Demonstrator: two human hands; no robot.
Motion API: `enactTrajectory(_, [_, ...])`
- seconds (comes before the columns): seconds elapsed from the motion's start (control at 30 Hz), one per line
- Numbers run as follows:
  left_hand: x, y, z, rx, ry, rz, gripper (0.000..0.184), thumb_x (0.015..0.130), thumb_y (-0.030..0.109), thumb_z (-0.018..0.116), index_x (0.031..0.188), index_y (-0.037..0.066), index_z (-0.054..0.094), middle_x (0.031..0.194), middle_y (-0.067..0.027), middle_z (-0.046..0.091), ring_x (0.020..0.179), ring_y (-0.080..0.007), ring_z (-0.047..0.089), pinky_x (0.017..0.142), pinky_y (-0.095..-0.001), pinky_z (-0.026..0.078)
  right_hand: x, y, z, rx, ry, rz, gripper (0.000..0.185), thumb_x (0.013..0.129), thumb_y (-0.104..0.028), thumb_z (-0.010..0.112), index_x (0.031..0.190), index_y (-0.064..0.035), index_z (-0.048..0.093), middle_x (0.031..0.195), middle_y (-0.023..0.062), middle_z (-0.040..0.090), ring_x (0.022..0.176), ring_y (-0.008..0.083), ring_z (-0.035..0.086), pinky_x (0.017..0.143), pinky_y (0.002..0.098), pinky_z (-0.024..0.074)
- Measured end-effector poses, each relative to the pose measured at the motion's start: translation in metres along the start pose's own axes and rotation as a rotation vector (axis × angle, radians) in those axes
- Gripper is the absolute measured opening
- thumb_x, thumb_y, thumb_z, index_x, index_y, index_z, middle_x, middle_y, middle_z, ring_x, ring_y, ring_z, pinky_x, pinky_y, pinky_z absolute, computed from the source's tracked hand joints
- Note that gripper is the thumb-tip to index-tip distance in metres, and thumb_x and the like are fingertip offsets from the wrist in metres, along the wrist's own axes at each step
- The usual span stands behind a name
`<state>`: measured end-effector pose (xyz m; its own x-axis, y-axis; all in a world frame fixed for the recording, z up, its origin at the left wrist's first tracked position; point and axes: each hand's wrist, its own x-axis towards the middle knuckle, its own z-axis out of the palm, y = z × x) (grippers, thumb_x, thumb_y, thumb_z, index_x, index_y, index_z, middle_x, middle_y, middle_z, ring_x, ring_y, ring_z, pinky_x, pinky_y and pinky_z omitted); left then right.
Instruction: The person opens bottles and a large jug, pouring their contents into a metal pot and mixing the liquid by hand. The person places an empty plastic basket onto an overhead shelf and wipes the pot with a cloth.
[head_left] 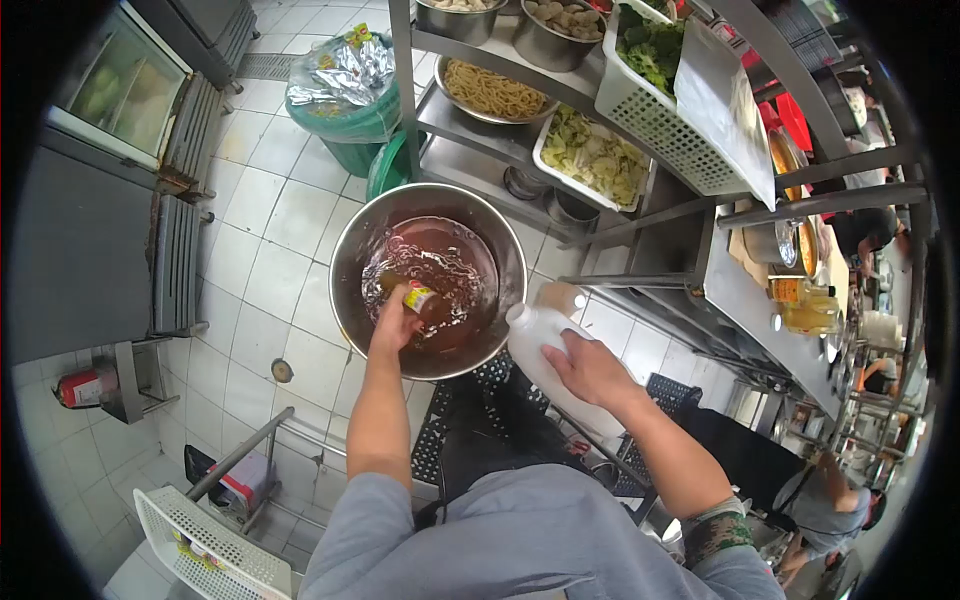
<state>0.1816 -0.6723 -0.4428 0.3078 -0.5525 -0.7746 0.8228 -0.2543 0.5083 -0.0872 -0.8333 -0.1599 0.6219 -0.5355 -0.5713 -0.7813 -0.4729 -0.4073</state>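
Observation:
A large round steel pot (345, 290) stands in front of my body, with reddish-brown liquid (455, 255) rippling inside. My left hand (397, 325) is closed round a small container (418, 297) with a yellow and red label, held low inside the pot at the liquid. To the right of the pot, my right hand (590, 368) grips a white translucent plastic jug (540, 350). The jug's open mouth points up and left beside the pot's right rim. Behind the jug, part of another pale container (561, 298) shows.
A metal shelf (480, 130) holds noodles (490, 90), chopped greens (592, 160) and a white basket (665, 130) of broccoli. A green bin (350, 110) stands beyond the pot. At lower left is a white perforated basket (215, 550). A co-worker (830, 510) is at lower right.

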Motion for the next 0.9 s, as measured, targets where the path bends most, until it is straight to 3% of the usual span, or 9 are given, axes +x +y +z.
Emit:
enactTrajectory(0.03, [-0.001, 0.003, 0.006, -0.179, -0.074, -0.062, 0.035, 0.092, 0.043, 0.056, 0.117, 0.019, 0.063, 0.113, -0.0040, 0.068, 0.104, -0.0219, 0.064, 0.083, -0.0415, 0.052, -0.001, 0.004, 0.003, -0.005, -0.004, 0.003, 0.051, 0.102, -0.043, 0.049, 0.108, 0.0066, 0.059, 0.089, 0.0330, 0.067, 0.090, 0.0513, 0.064, 0.084, 0.0557, 0.0492])
enactTrajectory(0.17, [-0.007, 0.013, 0.033, -0.505, 0.003, -0.125, 0.030, 0.093, 0.040, 0.052, 0.111, 0.018, 0.062, 0.110, -0.0068, 0.067, 0.101, -0.0241, 0.064, 0.082, -0.0429, 0.053, -0.005, 0.014, 0.000, -0.027, -0.065, 0.103, 0.056, 0.102, -0.047, 0.049, 0.117, 0.0055, 0.059, 0.100, 0.0321, 0.068, 0.100, 0.0482, 0.065, 0.090, 0.0529, 0.0488])
enactTrajectory(0.2, [-0.011, 0.013, 0.040, -0.557, 0.057, -0.096, 0.035, 0.092, 0.038, 0.051, 0.113, 0.012, 0.061, 0.109, -0.0104, 0.066, 0.094, -0.0259, 0.064, 0.080, -0.0422, 0.055, -0.005, 0.016, -0.002, -0.028, -0.071, 0.112, 0.056, 0.102, -0.047, 0.049, 0.117, 0.0056, 0.059, 0.100, 0.0320, 0.068, 0.100, 0.0482, 0.065, 0.090, 0.0530, 0.0489])
enactTrajectory(0.33, [-0.007, 0.017, 0.042, -0.778, -0.071, -0.152, 0.049, 0.088, 0.039, 0.052, 0.116, -0.001, 0.059, 0.105, -0.0192, 0.064, 0.088, -0.0297, 0.065, 0.072, -0.0362, 0.058, -0.005, 0.017, -0.009, -0.022, -0.058, 0.115, 0.057, 0.102, -0.047, 0.049, 0.118, 0.0060, 0.058, 0.098, 0.0318, 0.068, 0.099, 0.0485, 0.065, 0.089, 0.0533, 0.0492])
enactTrajectory(0.47, [-0.020, 0.024, 0.039, -0.916, -0.167, -0.299, 0.053, 0.085, 0.039, 0.055, 0.117, -0.002, 0.058, 0.106, -0.0188, 0.064, 0.088, -0.0293, 0.064, 0.072, -0.0350, 0.059, -0.004, 0.012, -0.015, -0.011, 0.010, 0.070, 0.053, 0.102, -0.045, 0.048, 0.110, 0.0067, 0.059, 0.093, 0.0333, 0.067, 0.092, 0.0497, 0.065, 0.086, 0.0551, 0.0495])
enactTrajectory(0.9, [-0.051, 0.033, 0.038, -0.769, -0.215, -0.215, 0.047, 0.089, 0.037, 0.056, 0.119, 0.001, 0.058, 0.108, -0.0195, 0.066, 0.093, -0.0302, 0.068, 0.070, -0.0382, 0.060, 0.006, 0.010, -0.015, -0.022, 0.004, 0.034, 0.052, 0.102, -0.044, 0.049, 0.112, 0.0060, 0.060, 0.094, 0.0328, 0.067, 0.093, 0.0496, 0.065, 0.086, 0.0552, 0.0498])
